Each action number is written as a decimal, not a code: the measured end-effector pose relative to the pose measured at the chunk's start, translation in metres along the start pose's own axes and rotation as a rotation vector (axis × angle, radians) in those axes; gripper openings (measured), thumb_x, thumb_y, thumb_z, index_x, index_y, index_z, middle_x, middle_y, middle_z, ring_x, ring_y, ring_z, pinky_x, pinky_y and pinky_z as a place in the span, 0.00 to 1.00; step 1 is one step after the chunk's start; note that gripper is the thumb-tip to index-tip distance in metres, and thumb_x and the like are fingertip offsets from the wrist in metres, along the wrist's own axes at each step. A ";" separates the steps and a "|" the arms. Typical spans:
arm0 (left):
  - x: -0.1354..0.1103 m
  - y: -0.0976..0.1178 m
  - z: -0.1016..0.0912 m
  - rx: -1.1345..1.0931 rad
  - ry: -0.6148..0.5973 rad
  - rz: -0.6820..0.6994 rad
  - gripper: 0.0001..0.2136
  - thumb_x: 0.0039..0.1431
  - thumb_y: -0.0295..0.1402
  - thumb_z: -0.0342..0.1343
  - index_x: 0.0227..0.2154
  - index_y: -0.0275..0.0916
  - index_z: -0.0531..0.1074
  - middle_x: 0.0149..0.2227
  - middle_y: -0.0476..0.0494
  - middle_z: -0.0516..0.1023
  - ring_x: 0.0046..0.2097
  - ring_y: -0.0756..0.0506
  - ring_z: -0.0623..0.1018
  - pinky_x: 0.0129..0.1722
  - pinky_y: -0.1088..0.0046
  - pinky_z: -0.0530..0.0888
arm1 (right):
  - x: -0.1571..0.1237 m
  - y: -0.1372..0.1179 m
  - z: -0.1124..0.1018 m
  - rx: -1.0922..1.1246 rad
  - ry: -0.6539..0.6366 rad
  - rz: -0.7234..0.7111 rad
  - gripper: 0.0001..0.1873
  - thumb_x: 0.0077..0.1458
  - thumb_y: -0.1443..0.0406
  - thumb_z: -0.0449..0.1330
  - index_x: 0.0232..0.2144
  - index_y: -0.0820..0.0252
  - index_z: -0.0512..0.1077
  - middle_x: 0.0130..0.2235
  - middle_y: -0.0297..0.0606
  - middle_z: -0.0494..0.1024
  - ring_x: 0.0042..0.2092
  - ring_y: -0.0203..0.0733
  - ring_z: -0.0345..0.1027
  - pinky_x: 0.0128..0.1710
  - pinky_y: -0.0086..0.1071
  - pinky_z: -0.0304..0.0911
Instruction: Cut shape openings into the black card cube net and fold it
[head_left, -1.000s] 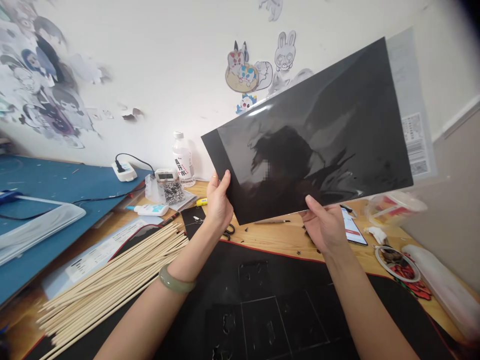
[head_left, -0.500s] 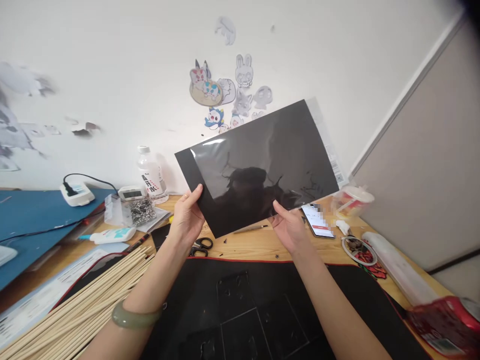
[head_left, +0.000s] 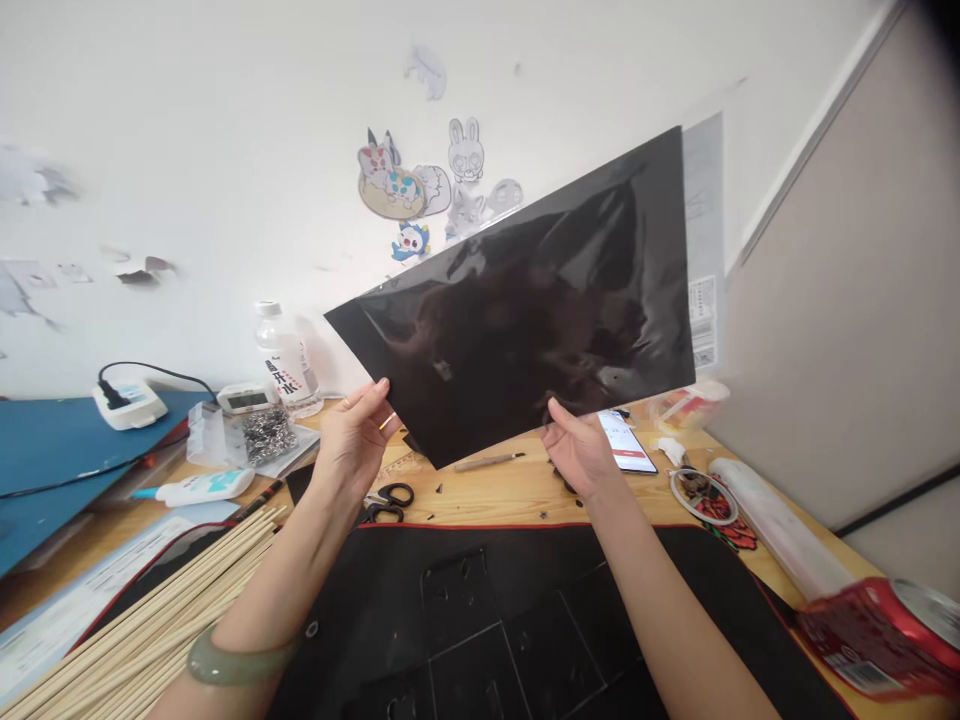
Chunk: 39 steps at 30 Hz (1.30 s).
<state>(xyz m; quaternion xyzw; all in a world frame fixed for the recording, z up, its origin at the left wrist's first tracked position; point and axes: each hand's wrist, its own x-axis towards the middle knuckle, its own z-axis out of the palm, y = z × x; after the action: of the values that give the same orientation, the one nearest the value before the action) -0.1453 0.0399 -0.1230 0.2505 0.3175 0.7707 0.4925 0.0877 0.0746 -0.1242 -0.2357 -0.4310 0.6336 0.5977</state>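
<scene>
I hold up a glossy black sheet in a clear plastic sleeve (head_left: 525,310) above the desk, tilted with its right end higher. My left hand (head_left: 352,440) pinches its lower left edge, thumb on the front. My right hand (head_left: 581,455) grips the bottom edge near the middle. A white barcode label (head_left: 703,320) shows on the sleeve's right margin. Below lies a black cutting mat (head_left: 480,620) with shapes cut into it.
A bundle of bamboo sticks (head_left: 150,620) lies at the left. Scissors (head_left: 390,500), a craft knife (head_left: 487,462), a phone (head_left: 626,443), a water bottle (head_left: 283,360), a glue bottle (head_left: 199,488), a tape roll (head_left: 703,495) and a red packet (head_left: 877,635) sit on the wooden desk.
The sheet has tilted up and turned, so the reflection in it is gone. The view has drifted slightly left; my hands keep their hold on the lower edge.
</scene>
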 end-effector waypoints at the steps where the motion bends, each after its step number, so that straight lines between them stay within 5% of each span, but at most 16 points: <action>1: -0.001 0.000 0.001 0.008 -0.007 -0.013 0.05 0.42 0.28 0.62 0.25 0.37 0.73 0.26 0.51 0.78 0.29 0.51 0.77 0.30 0.79 0.75 | 0.000 0.000 0.000 -0.004 0.000 -0.002 0.11 0.42 0.65 0.64 0.32 0.53 0.72 0.37 0.30 0.78 0.44 0.42 0.69 0.35 0.34 0.69; 10: -0.006 0.007 0.006 0.092 0.100 0.113 0.10 0.35 0.27 0.65 0.25 0.38 0.73 0.25 0.54 0.75 0.24 0.55 0.73 0.21 0.84 0.70 | 0.001 -0.001 -0.014 -0.142 -0.116 0.120 0.08 0.43 0.64 0.64 0.28 0.57 0.71 0.26 0.30 0.77 0.32 0.39 0.72 0.35 0.36 0.69; 17: -0.005 0.003 0.004 0.216 0.187 0.163 0.12 0.34 0.31 0.66 0.26 0.35 0.73 0.28 0.49 0.75 0.28 0.53 0.73 0.25 0.81 0.70 | 0.003 0.003 -0.024 -0.232 -0.195 0.236 0.08 0.41 0.66 0.65 0.24 0.63 0.69 0.25 0.35 0.76 0.31 0.39 0.73 0.35 0.34 0.70; 24: -0.007 0.001 0.004 0.377 0.113 0.112 0.12 0.35 0.34 0.66 0.25 0.35 0.72 0.21 0.51 0.72 0.24 0.52 0.72 0.25 0.78 0.71 | 0.010 0.008 -0.029 -0.226 -0.039 0.122 0.11 0.41 0.66 0.65 0.20 0.61 0.64 0.21 0.30 0.73 0.27 0.34 0.71 0.32 0.28 0.69; 31: -0.010 0.007 0.005 0.523 -0.084 0.040 0.14 0.43 0.37 0.61 0.34 0.37 0.74 0.35 0.41 0.78 0.34 0.47 0.77 0.30 0.77 0.70 | 0.019 -0.014 -0.057 -0.268 0.176 -0.068 0.13 0.40 0.65 0.66 0.18 0.60 0.64 0.21 0.30 0.71 0.26 0.33 0.69 0.31 0.29 0.69; 35: -0.011 0.010 0.005 0.555 -0.126 0.029 0.12 0.45 0.39 0.60 0.31 0.36 0.74 0.33 0.40 0.78 0.32 0.48 0.77 0.30 0.77 0.69 | 0.035 -0.042 -0.083 -0.370 0.378 -0.202 0.06 0.52 0.66 0.57 0.31 0.65 0.68 0.30 0.33 0.72 0.30 0.33 0.68 0.31 0.32 0.67; 39: -0.011 0.010 0.005 0.556 -0.144 0.022 0.12 0.45 0.39 0.60 0.32 0.37 0.74 0.33 0.40 0.78 0.31 0.48 0.77 0.31 0.77 0.69 | 0.055 -0.069 -0.105 -0.544 0.622 -0.338 0.14 0.56 0.63 0.53 0.44 0.64 0.65 0.42 0.40 0.70 0.38 0.38 0.67 0.35 0.36 0.66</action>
<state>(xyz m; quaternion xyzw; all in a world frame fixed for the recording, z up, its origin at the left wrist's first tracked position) -0.1440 0.0281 -0.1129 0.4336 0.4779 0.6395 0.4179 0.2018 0.1490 -0.1100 -0.4901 -0.4143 0.2897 0.7101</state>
